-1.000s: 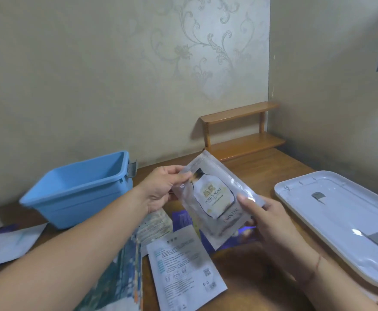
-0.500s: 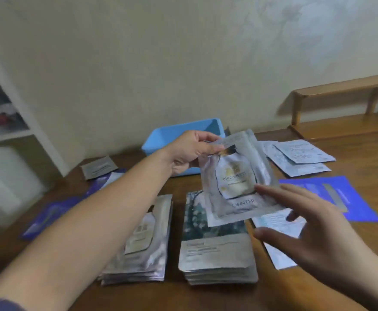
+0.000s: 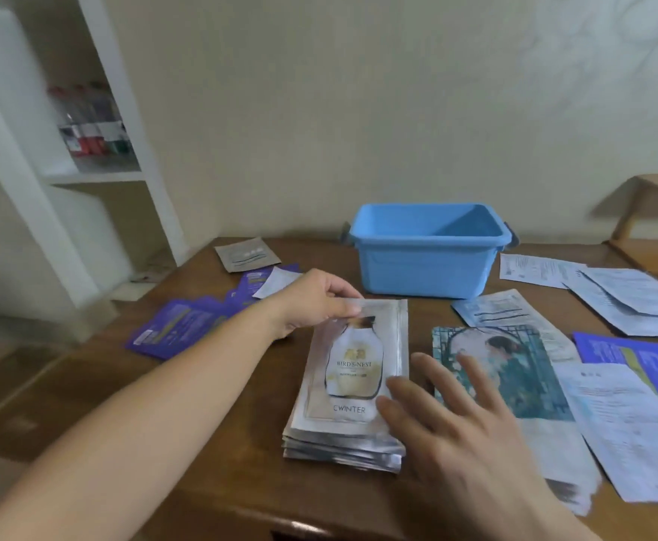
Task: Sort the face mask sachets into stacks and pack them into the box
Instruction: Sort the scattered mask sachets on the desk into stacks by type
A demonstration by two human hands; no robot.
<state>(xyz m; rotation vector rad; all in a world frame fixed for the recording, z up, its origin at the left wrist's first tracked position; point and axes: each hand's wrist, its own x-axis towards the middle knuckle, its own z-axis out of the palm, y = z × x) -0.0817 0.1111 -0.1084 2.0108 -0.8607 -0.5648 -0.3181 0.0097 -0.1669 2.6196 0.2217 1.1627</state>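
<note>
Placement is the step in hand: a silver sachet (image 3: 352,369) printed BIRD'S-NEST and CWINTER lies on top of the silver stack (image 3: 343,443), which sits on the wooden table (image 3: 210,423) just in front of the blue box (image 3: 429,251). The left hand (image 3: 312,302) pinches the sachet's far corner, the corner nearest the box, with thumb and curled fingers, while the right hand (image 3: 464,419) hovers spread and flat at the stack's near right edge, holding nothing (whether its fingertips actually touch the foil I cannot tell). To do this well, I judge the left hand should let go only once the sachet's edges line up with those beneath, and the flat right hand should nudge the long side square, since slick foil probably slides. Just right of the stack, also in front of the box, is a teal portrait stack (image 3: 503,369); purple sachets (image 3: 187,326) lie to the box's front left, white sachets (image 3: 592,283) to its right. The box looks empty, so packing seems some way off.
</note>
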